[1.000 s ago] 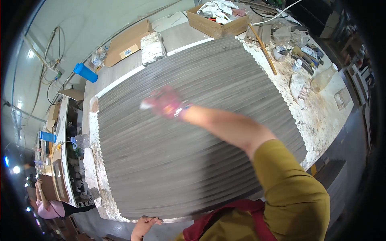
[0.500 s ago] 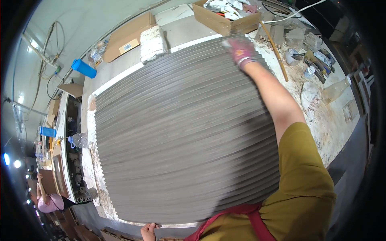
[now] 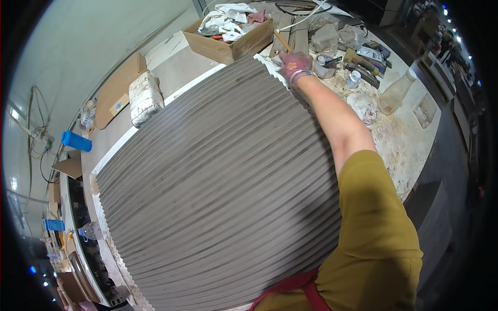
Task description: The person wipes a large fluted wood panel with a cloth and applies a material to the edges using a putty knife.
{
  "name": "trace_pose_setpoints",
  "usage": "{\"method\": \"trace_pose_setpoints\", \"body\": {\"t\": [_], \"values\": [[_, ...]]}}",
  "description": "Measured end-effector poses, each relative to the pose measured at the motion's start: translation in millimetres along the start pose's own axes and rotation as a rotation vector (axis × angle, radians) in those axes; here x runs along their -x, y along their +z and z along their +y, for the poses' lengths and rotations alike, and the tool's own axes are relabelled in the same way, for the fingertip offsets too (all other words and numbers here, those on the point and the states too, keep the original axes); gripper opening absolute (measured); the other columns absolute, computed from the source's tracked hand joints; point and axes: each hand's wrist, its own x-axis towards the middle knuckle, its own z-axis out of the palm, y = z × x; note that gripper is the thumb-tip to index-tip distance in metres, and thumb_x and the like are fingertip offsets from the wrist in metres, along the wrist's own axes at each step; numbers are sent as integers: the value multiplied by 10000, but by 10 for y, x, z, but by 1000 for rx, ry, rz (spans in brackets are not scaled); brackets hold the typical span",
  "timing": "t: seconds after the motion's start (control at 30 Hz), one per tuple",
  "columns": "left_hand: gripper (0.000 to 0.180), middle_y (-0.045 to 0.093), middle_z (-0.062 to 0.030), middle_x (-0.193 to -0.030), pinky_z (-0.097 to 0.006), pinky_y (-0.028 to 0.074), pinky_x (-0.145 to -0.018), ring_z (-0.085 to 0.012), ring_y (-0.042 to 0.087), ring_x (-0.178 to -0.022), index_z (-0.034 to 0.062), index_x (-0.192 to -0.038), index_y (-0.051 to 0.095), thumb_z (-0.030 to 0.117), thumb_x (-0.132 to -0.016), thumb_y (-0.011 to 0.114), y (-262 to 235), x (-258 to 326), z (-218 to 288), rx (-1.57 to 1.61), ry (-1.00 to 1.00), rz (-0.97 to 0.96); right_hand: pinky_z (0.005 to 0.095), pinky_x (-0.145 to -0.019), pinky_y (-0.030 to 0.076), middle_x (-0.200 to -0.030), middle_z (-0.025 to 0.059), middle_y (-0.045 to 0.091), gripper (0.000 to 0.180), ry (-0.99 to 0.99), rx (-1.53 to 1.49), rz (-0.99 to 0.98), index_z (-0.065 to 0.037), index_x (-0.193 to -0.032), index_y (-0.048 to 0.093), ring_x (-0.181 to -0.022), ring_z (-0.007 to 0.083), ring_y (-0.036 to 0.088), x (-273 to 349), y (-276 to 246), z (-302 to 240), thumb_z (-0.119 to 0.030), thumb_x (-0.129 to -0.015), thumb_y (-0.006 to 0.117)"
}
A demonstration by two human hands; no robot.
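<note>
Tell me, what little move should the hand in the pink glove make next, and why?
Probably a short pull back along the ridges. The right hand sits at the far corner of the big grey ribbed panel, at the end of its reach, with nothing but cluttered table beyond.

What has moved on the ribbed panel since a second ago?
The right hand, in a pink glove, swept from the middle of the grey ribbed panel to its far right corner, arm now stretched out beside the cluttered workbench. Whether it grips anything there is unclear. The left hand, seen earlier at the panel's near edge, is out of view. The panel and the cardboard box stayed put.
</note>
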Motion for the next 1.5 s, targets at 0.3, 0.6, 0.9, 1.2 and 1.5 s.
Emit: {"method": "trace_pose_setpoints", "body": {"t": [0.3,0.6,0.9,1.2,1.5], "values": [[361,634,-98,-799,-332,423,-733,-196,530,-770,7,-787,672,281,-940,494,57,47,48,8,-14,63,472,-907,400,-1056,104,641,283,-174,-63,-127,-253,-1129,597,-1065,300,586,398,-289,59,-382,-883,544],[362,631,-131,-852,-395,412,-868,-259,552,-886,16,-804,661,320,-936,517,78,139,239,96,-46,92,480,-824,446,-1025,102,663,223,-198,36,-48,-163,-1046,634,-996,316,623,427,-398,25,-255,-860,551],[330,621,-96,-777,-356,420,-793,-213,539,-758,15,-814,659,272,-956,507,125,121,242,123,10,103,409,-829,479,-957,112,673,273,-247,-55,49,-199,-1151,615,-944,312,638,371,-343,-44,-289,-903,543],[339,654,-101,-804,-366,429,-777,-208,546,-781,2,-844,672,275,-958,506,143,45,191,115,-32,104,358,-1042,375,-1268,82,558,538,-539,-1147,-729,-51,-1332,394,-1134,232,524,1649,-120,-3386,-261,-887,612],[327,643,-76,-770,-330,417,-676,-173,501,-698,-8,-826,663,243,-959,501,139,53,-20,78,-43,110,496,-838,465,-1034,119,681,267,-298,-201,73,-155,-1031,679,-964,295,658,-76,383,-827,-316,-913,501]]}}
